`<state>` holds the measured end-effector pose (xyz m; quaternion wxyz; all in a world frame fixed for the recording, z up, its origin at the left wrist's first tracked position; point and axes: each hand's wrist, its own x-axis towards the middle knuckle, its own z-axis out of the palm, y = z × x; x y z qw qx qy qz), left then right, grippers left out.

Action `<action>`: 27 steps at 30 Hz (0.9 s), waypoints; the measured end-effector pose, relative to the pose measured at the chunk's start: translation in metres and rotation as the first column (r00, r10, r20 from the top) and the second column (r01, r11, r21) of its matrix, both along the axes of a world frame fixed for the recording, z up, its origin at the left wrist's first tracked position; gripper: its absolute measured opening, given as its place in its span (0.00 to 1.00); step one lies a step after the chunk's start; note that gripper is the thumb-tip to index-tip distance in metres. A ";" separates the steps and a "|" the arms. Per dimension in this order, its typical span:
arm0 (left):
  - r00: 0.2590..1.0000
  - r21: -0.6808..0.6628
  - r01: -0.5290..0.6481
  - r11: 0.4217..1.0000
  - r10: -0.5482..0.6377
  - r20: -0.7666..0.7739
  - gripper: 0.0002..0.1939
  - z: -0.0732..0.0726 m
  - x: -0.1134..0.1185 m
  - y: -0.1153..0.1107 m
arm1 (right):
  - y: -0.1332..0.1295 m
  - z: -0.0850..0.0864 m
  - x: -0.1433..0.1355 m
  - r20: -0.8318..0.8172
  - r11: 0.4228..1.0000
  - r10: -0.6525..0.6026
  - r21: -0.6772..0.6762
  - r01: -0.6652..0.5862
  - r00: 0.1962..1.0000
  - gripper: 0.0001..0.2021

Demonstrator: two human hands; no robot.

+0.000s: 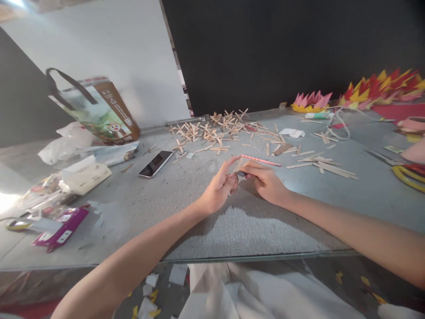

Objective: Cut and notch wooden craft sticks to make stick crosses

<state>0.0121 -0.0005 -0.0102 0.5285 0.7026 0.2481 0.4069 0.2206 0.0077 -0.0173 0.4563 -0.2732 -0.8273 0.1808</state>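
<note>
Above the table, my left hand [219, 188] is closed on a wooden craft stick [238, 165], its index finger stretched along it. My right hand [265, 180] meets it from the other side, pinching a small dark flat object [241, 173] against the stick. What kind of object that is, I cannot make out. Just beyond my right fingers lies a pink patterned pencil [262, 160]. Farther back, a loose heap of joined craft sticks [215, 130] spreads over the table, and separate craft sticks [332, 168] lie to the right.
A phone [156, 164] lies left of my hands. A paper bag [106, 110], plastic wrappers [73, 177] and a purple packet [61, 228] occupy the left side. Yellow-handled scissors [407, 175], a glue tube [318, 115], a white cord [341, 126] and paper crowns [375, 91] are at right.
</note>
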 end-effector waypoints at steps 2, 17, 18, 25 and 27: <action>1.000 0.024 0.004 1.000 -0.005 0.004 0.35 0.002 -0.001 -0.002 | 0.001 0.000 0.001 0.003 1.000 0.016 -0.011 -0.016 1.000 0.22; 0.999 0.013 0.038 0.999 -0.039 0.033 0.30 0.003 -0.002 -0.004 | 0.002 -0.001 0.003 0.004 0.998 0.065 -0.024 -0.065 0.998 0.25; 0.999 0.015 0.042 0.999 -0.043 0.033 0.30 0.003 -0.002 -0.004 | 0.002 -0.001 0.003 0.010 0.997 0.069 -0.022 -0.069 0.998 0.26; 0.998 0.026 0.068 0.997 -0.067 -0.021 0.28 0.005 -0.004 -0.005 | 0.002 -0.003 0.003 0.011 0.997 0.078 0.011 -0.078 0.997 0.27; 0.997 0.018 0.072 0.997 -0.072 0.003 0.28 0.006 -0.003 -0.007 | 0.002 -0.004 0.003 -0.003 0.996 0.087 0.024 -0.087 0.996 0.26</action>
